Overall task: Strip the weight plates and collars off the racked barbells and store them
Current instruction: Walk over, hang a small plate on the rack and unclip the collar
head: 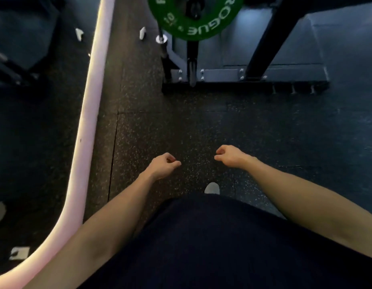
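Green plate (196, 19): far, on the rack (245, 77), yet to come off.
Left hand (163, 166), right hand (228, 156): near, loosely curled, holding nothing, free for lifting.

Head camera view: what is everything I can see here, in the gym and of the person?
Weight plate: one, green with white lettering, top centre, hanging above the rack base.
Rack base: one, dark metal with bolts, upper right on the floor.
Bar end: one, silver, left of the plate.
Curved strip: one, pale pink-white, running down the left.
Floor: black speckled rubber.
Shoe tip: one, pale grey, lower centre.
Left hand: loosely curled, holding nothing.
Right hand: loosely curled, holding nothing.
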### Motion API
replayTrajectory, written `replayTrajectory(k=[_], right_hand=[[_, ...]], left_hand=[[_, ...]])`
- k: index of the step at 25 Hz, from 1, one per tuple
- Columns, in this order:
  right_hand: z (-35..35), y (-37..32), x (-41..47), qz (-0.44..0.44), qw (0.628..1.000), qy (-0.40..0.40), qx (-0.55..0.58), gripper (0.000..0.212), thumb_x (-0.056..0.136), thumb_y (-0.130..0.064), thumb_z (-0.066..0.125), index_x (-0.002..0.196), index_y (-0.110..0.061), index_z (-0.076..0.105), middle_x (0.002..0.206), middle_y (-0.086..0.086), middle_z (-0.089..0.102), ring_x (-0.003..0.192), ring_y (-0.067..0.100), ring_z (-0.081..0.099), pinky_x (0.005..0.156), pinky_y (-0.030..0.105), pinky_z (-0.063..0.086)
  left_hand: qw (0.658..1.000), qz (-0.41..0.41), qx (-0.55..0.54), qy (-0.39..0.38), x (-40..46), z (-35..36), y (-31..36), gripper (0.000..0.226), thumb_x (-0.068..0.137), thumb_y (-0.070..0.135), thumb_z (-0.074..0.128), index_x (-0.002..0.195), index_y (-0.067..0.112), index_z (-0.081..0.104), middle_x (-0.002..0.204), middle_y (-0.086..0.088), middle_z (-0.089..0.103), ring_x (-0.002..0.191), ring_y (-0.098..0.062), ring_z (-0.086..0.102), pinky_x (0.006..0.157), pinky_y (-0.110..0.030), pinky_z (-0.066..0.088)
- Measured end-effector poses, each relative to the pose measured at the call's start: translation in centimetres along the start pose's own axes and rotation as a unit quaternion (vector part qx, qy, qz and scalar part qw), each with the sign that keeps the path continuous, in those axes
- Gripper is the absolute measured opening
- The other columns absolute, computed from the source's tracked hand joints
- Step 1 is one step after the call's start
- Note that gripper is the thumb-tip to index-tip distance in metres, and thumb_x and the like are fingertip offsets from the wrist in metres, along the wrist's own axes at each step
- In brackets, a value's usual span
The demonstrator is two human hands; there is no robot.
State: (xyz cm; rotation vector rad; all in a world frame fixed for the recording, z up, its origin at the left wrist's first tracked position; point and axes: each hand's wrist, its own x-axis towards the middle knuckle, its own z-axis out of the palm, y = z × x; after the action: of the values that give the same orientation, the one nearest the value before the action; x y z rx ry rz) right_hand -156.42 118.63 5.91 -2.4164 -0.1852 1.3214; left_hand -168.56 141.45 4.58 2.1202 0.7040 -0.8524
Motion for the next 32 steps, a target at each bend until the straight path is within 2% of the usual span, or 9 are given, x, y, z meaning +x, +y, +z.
replayTrajectory(k=[2,7,11,13,17,19,22,24,32], right_hand=[[-2.2,-0.5,-0.2,-0.005,0.999,0.034,0.031,0.046,0.095,-0.030,0.057,0.137,-0.014,0.047,0.137,0.007,0.052,0.120,0.022,0.053,0.099,0.035,0.043],[-10.0,-5.1,-1.5,-0.081,0.983,0.145,0.076,0.048,0.095,-0.029,0.057,0.139,-0.018,0.045,0.137,0.005,0.052,0.115,0.018,0.054,0.092,0.031,0.043],[-17.1,-9.4,-3.5,-0.151,0.960,0.224,0.075,0.046,0.095,-0.031,0.057,0.138,-0.016,0.047,0.139,0.004,0.049,0.124,0.022,0.049,0.099,0.033,0.041],[-20.6,-11.5,-4.9,-0.186,0.944,0.262,0.079,0.045,0.095,-0.031,0.057,0.136,-0.016,0.048,0.139,0.002,0.050,0.122,0.022,0.051,0.097,0.033,0.043],[-27.1,-15.5,-8.3,-0.238,0.913,0.324,0.074,0.044,0.094,-0.028,0.059,0.135,-0.015,0.049,0.136,0.008,0.054,0.103,0.021,0.057,0.083,0.028,0.045],[-30.4,-17.6,-10.7,-0.265,0.891,0.363,0.059,0.046,0.093,-0.027,0.060,0.135,-0.014,0.048,0.135,0.009,0.054,0.106,0.024,0.058,0.080,0.026,0.045],[-35.5,-20.7,-15.1,-0.297,0.852,0.431,0.017,0.046,0.092,-0.027,0.060,0.135,-0.013,0.049,0.138,0.008,0.052,0.122,0.025,0.051,0.094,0.029,0.040],[-38.6,-22.3,-18.0,-0.319,0.827,0.463,0.009,0.047,0.091,-0.027,0.061,0.134,-0.014,0.050,0.138,0.008,0.053,0.123,0.025,0.051,0.101,0.031,0.038],[-49.7,-27.0,-28.7,-0.400,0.730,0.554,-0.015,0.046,0.090,-0.027,0.062,0.134,-0.015,0.050,0.130,0.005,0.058,0.108,0.020,0.057,0.088,0.027,0.040]], left_hand=[[0.999,0.038,0.006,0.018,1.0,-2.7,2.5,0.050,0.090,0.051,0.059,0.131,0.023,0.054,0.130,-0.004,0.056,0.110,-0.017,0.055,0.091,-0.029,0.045],[0.985,0.115,-0.007,0.129,1.7,-11.8,9.8,0.050,0.088,0.049,0.062,0.131,0.026,0.054,0.131,-0.005,0.056,0.110,-0.018,0.056,0.088,-0.029,0.045],[0.959,0.194,-0.008,0.208,-0.2,-19.8,16.9,0.046,0.087,0.050,0.063,0.126,0.027,0.057,0.117,0.000,0.060,0.105,-0.018,0.057,0.086,-0.029,0.045],[0.940,0.236,-0.001,0.246,-1.7,-23.6,20.1,0.048,0.085,0.054,0.063,0.126,0.028,0.057,0.112,0.004,0.060,0.101,-0.014,0.057,0.084,-0.027,0.042],[0.904,0.295,-0.008,0.310,-5.3,-29.6,25.2,0.053,0.080,0.060,0.063,0.123,0.031,0.056,0.118,0.003,0.063,0.105,-0.016,0.059,0.095,-0.034,0.047],[0.882,0.322,-0.025,0.343,-7.9,-32.1,27.9,0.050,0.082,0.056,0.065,0.123,0.028,0.057,0.117,0.002,0.062,0.103,-0.016,0.059,0.091,-0.031,0.047],[0.839,0.359,-0.035,0.407,-12.0,-35.8,31.7,0.044,0.086,0.044,0.067,0.124,0.024,0.059,0.111,0.002,0.059,0.105,-0.016,0.056,0.083,-0.025,0.038],[0.816,0.387,-0.036,0.428,-14.8,-38.0,34.0,0.046,0.087,0.041,0.067,0.127,0.021,0.057,0.106,0.003,0.057,0.103,-0.015,0.054,0.083,-0.024,0.036],[0.728,0.459,-0.041,0.507,-24.1,-45.3,42.8,0.046,0.087,0.044,0.066,0.127,0.024,0.056,0.124,-0.005,0.060,0.110,-0.021,0.055,0.088,-0.029,0.039]])
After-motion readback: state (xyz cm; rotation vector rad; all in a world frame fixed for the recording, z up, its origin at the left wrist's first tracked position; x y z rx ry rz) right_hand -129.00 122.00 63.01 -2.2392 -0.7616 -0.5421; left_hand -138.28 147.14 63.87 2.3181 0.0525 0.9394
